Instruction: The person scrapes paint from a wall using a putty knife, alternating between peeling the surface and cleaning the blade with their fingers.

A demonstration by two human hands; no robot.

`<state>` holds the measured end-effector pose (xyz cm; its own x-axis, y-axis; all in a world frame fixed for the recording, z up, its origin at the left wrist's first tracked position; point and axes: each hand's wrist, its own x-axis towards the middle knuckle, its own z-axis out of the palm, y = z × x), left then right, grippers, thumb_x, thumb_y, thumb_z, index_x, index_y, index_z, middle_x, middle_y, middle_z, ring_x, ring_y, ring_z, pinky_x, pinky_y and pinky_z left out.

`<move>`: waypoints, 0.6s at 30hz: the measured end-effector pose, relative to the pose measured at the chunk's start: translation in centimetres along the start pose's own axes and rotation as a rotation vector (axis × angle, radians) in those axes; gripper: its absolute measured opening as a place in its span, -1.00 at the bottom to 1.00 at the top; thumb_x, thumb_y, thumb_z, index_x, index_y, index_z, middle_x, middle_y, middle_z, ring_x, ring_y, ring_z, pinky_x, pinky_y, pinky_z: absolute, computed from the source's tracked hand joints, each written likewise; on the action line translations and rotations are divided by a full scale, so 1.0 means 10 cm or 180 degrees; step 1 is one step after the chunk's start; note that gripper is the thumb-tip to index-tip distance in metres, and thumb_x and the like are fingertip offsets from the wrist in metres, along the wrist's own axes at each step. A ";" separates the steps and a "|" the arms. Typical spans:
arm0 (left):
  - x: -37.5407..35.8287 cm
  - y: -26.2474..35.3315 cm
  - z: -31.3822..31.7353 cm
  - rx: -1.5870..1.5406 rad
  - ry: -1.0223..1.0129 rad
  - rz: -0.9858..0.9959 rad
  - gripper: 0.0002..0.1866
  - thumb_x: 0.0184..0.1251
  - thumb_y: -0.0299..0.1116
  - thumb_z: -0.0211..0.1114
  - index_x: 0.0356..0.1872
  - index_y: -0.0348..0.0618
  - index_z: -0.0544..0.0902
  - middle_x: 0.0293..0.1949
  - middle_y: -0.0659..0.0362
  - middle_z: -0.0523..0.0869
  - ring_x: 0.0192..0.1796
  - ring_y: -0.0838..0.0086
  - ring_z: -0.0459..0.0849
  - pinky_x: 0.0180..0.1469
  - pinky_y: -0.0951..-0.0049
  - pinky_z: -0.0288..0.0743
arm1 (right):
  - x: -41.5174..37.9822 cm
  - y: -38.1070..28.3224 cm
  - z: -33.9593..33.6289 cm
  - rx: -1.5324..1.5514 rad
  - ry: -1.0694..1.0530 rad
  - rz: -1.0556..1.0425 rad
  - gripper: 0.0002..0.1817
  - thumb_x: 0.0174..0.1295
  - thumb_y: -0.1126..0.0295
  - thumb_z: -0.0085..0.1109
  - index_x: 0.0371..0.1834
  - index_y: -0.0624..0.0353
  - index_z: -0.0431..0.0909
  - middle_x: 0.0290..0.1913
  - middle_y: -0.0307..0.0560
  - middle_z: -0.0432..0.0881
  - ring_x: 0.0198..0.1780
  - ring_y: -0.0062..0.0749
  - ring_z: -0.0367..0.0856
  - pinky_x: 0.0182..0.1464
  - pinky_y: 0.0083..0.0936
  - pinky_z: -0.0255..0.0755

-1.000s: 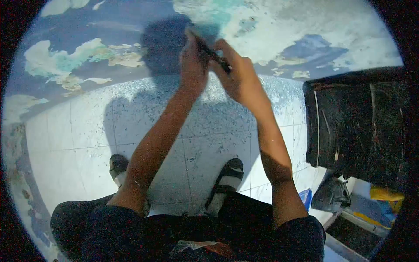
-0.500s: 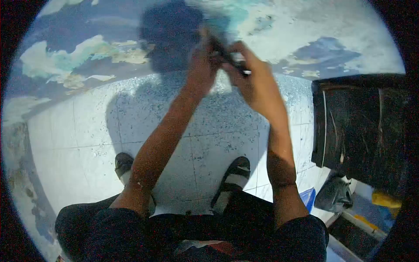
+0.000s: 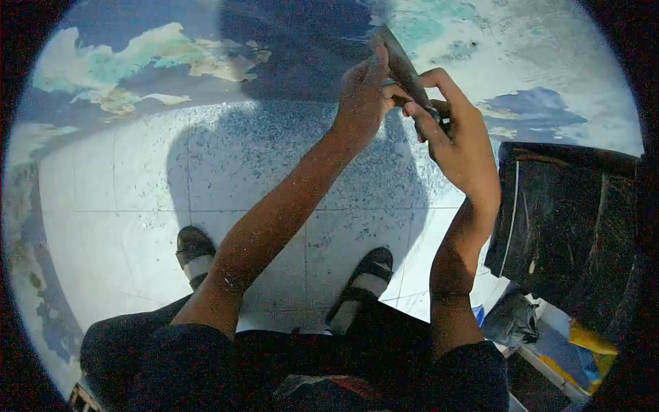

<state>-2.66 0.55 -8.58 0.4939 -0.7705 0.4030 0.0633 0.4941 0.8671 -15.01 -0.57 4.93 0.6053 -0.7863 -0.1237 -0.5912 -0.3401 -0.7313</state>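
A scraper [image 3: 406, 72] with a long, flat grey blade slants across the painted wall [image 3: 158, 72], whose blue and white coating is peeling in patches. My right hand [image 3: 456, 134] is closed around its dark handle end, low on the right. Against the blade's left side, my left hand [image 3: 367, 96] grips with its fingers pressed near the upper part. The blade's tip reaches up to the wall; whether it touches cannot be made out.
Paint flakes cover the white tiled floor [image 3: 274, 172] below the wall. My sandalled feet stand on it. A dark wooden cabinet [image 3: 570, 220] is close on the right, with a black plastic bag [image 3: 511, 319] and yellow and blue items [image 3: 594, 343] below it.
Both hands and the scraper have moved to the right and slightly down in view. The blade, blurred before, shows its broad grey face now.
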 end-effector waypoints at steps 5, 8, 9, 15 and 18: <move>-0.03 -0.02 -0.21 0.0335 0.0275 -0.0675 -0.46 0.58 0.14 -0.01 -0.28 -0.20 0.56 -0.38 0.21 0.60 -0.34 0.50 0.62 -0.32 0.42 0.53 | 0.18 0.35 0.50 0.0363 0.0523 -0.1241 -0.73 0.38 0.48 0.19 0.10 0.11 0.44 -0.47 -0.14 0.62 -0.47 -0.56 0.45 -0.39 -0.48 0.41; 0.00 0.03 -0.33 -0.0765 0.0526 -0.0834 -0.46 0.58 0.16 -0.03 -0.25 -0.17 0.55 -0.38 0.22 0.60 -0.34 0.51 0.60 -0.30 0.40 0.53 | 0.12 0.29 0.51 0.0339 0.0611 -0.1338 -0.74 0.39 0.44 0.19 0.09 0.12 0.43 -0.49 -0.12 0.61 -0.47 -0.55 0.47 -0.40 -0.48 0.41; 0.01 0.00 -0.35 -0.0765 0.0369 -0.0972 -0.47 0.57 0.17 -0.01 -0.24 -0.16 0.55 -0.40 0.23 0.59 -0.36 0.53 0.59 -0.32 0.42 0.52 | 0.11 0.24 0.53 0.0248 0.0633 -0.1437 -0.74 0.39 0.42 0.20 0.08 0.12 0.42 -0.50 -0.12 0.60 -0.48 -0.56 0.47 -0.42 -0.49 0.41; -0.01 0.22 -0.11 -0.1118 0.0184 -0.0963 -0.43 0.49 0.25 0.06 -0.23 -0.16 0.55 -0.38 0.21 0.61 -0.40 0.54 0.58 -0.35 0.43 0.52 | -0.02 -0.02 0.11 0.0194 0.0060 -0.0303 -0.80 0.38 0.37 0.18 0.00 0.12 0.47 -0.39 0.06 0.70 -0.45 -0.25 0.67 -0.36 -0.39 0.48; 0.03 0.19 -0.05 -0.1366 0.0165 -0.1790 -0.38 0.41 0.31 0.12 -0.21 -0.17 0.56 -0.31 0.16 0.64 -0.36 0.46 0.65 -0.36 0.42 0.50 | -0.03 -0.03 0.05 0.0164 0.0010 -0.0107 -0.83 0.41 0.34 0.16 -0.06 0.10 0.42 -0.53 -0.07 0.62 -0.52 -0.51 0.57 -0.44 -0.50 0.39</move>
<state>-2.01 1.49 -6.94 0.3262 -0.9405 -0.0957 0.6516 0.1504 0.7435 -14.80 0.00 4.87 0.6225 -0.7766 -0.0964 -0.5423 -0.3393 -0.7686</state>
